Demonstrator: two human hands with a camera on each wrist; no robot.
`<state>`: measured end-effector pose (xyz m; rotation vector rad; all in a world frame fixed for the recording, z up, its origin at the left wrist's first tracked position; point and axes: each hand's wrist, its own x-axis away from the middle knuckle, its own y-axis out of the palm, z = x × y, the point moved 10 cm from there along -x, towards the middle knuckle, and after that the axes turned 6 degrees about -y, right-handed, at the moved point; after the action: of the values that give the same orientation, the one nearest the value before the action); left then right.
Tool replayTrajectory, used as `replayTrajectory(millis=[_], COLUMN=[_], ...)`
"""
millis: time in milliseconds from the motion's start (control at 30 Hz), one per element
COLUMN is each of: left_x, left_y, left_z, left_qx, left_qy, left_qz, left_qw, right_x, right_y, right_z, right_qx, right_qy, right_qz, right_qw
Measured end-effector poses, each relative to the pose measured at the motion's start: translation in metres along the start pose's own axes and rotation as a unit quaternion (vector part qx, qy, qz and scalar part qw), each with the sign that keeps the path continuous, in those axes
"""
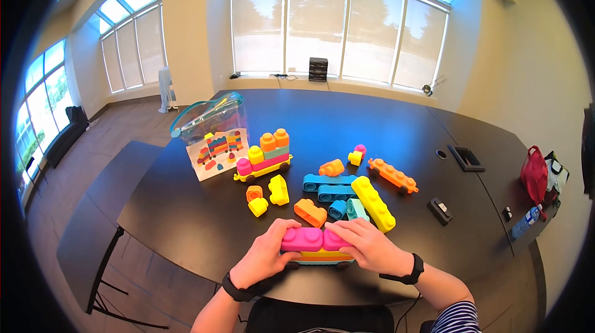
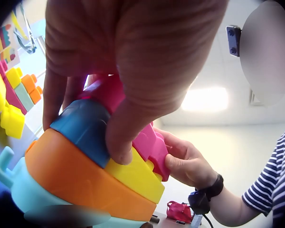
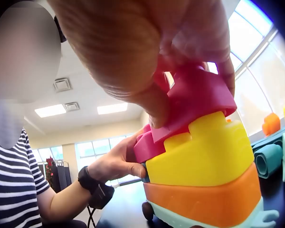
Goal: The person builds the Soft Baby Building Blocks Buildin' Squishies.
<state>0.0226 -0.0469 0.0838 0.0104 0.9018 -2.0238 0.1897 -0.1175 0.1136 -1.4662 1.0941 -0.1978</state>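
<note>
A stacked block car stands at the table's near edge: a light-blue wheeled base (image 2: 33, 194), an orange layer (image 2: 85, 175), then a blue block (image 2: 83, 126) beside a yellow block (image 3: 204, 156). Two pink blocks (image 1: 302, 239) (image 3: 197, 97) top it. My left hand (image 1: 263, 255) (image 2: 147, 57) grips the left end, its thumb on the blue block's side. My right hand (image 1: 372, 249) (image 3: 128, 47) holds the right pink block between thumb and fingers. That block sits tilted over the yellow one, whose studs show below it.
Beyond the stack lie loose blocks: orange (image 1: 310, 213), yellow (image 1: 373, 204), blue (image 1: 336, 193) and an orange wheeled base (image 1: 393, 175). A built train car (image 1: 268, 163), picture card (image 1: 218, 153) and clear bag (image 1: 214, 116) stand back left. A black device (image 1: 440, 211) lies right.
</note>
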Motion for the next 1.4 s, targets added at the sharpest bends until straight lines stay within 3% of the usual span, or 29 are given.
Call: replayTrajectory(millis=[233, 333, 433, 467, 533, 600, 733, 867, 933, 1000, 1100, 1233, 1400], left_x=[0.000, -0.001, -0.001, 0.000, 0.000, 0.000, 0.000, 0.000, 0.000, 0.000, -0.001, -0.002, -0.002], left_y=[0.000, 0.001, 0.001, 0.001, 0.000, 0.000, -0.001, -0.001, -0.001, -0.002, -0.001, -0.001, 0.002], left_z=[0.002, -0.002, -0.002, -0.002, -0.001, -0.003, -0.002, -0.002, -0.001, -0.001, -0.001, -0.001, -0.005], left_qx=[-0.002, -0.003, -0.004, -0.005, -0.006, 0.001, -0.003, -0.004, -0.003, 0.000, 0.006, 0.003, 0.018], left_qy=[0.002, -0.008, -0.015, -0.014, -0.013, -0.014, -0.016, -0.024, -0.022, -0.023, -0.023, -0.025, -0.032], left_qz=[-0.005, -0.006, -0.008, -0.010, -0.011, -0.014, -0.018, -0.020, -0.021, -0.019, -0.016, -0.019, -0.027], left_qw=[1.000, 1.000, 1.000, 1.000, 1.000, 1.000, 1.000, 1.000, 1.000, 1.000, 1.000, 0.999, 0.999], right_x=[0.002, 0.002, 0.004, 0.006, 0.013, 0.031, 0.064, 0.084, 0.076, 0.079, 0.054, 0.001, -0.018], right_y=[0.012, 0.013, 0.013, 0.010, -0.018, -0.034, -0.008, -0.010, -0.027, -0.021, -0.021, 0.001, 0.056], right_z=[-0.005, -0.003, 0.018, 0.034, 0.066, 0.110, 0.168, 0.227, 0.229, 0.246, 0.252, 0.273, 0.314], right_qx=[0.083, 0.056, -0.086, -0.147, -0.101, 0.042, 0.111, 0.085, 0.168, 0.151, 0.161, 0.070, 0.032], right_qy=[-0.005, 0.017, 0.043, 0.060, 0.124, 0.215, 0.355, 0.370, 0.313, 0.375, 0.375, 0.221, 0.303], right_qz=[-0.005, -0.020, -0.056, -0.038, 0.027, 0.077, -0.046, -0.001, 0.061, -0.031, -0.087, 0.034, -0.116], right_qw=[0.997, 0.998, 0.994, 0.987, 0.987, 0.973, 0.927, 0.925, 0.933, 0.914, 0.909, 0.972, 0.945])
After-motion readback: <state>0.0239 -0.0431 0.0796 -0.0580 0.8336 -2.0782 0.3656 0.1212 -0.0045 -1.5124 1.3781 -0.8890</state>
